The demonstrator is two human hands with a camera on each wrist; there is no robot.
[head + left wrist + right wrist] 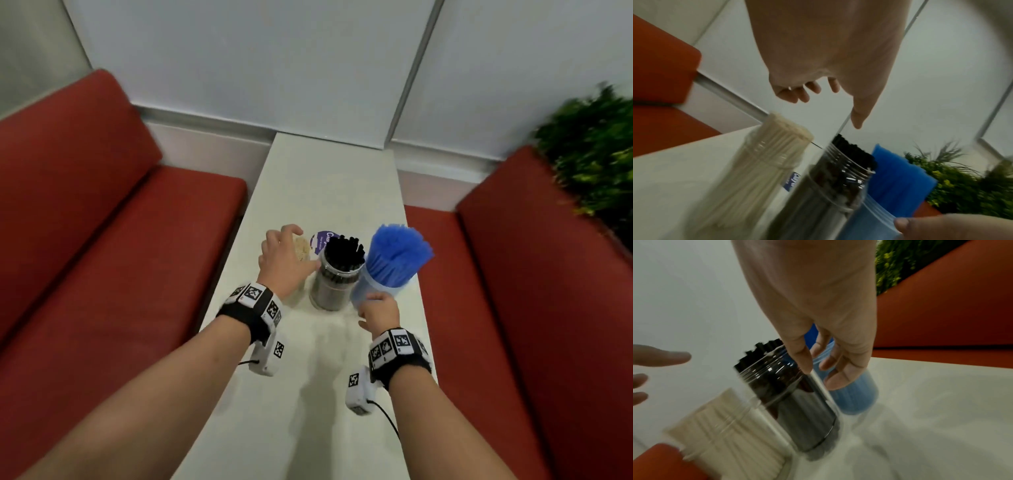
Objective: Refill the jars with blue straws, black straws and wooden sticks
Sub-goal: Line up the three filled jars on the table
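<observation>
the right hand (378, 313) was curled round the lower part of the clear jar of blue straws (376, 286), thumb on the near side and fingers (840, 369) wrapped against its far wall, as the right wrist view showed. that jar leaned to the right, its blue straws (397, 255) fanning out well above the rim. the left hand (282, 262) hovered with fingers spread and loosely bent, gripping nothing; in the left wrist view its fingertips (797, 92) hung in the air above the jar of wooden sticks (760, 170), and in the head view it covered most of that jar, with only the pale stick ends (303, 248) showing past it.

between the two stood the jar of black straws (334, 284), upright, filled so the black straws (344, 248) poked over its threaded mouth. it sat just beside the blue jar and close to the stick jar, all three in a row across the pale bench (325, 178). a purple and white label (323, 240) showed behind the black jar; what it belonged to i could not tell.

red cushioned seats (102, 240) ran along both sides of the bench, grey wall panels (257, 68) stood behind, and green foliage (596, 144) rose at the right.
</observation>
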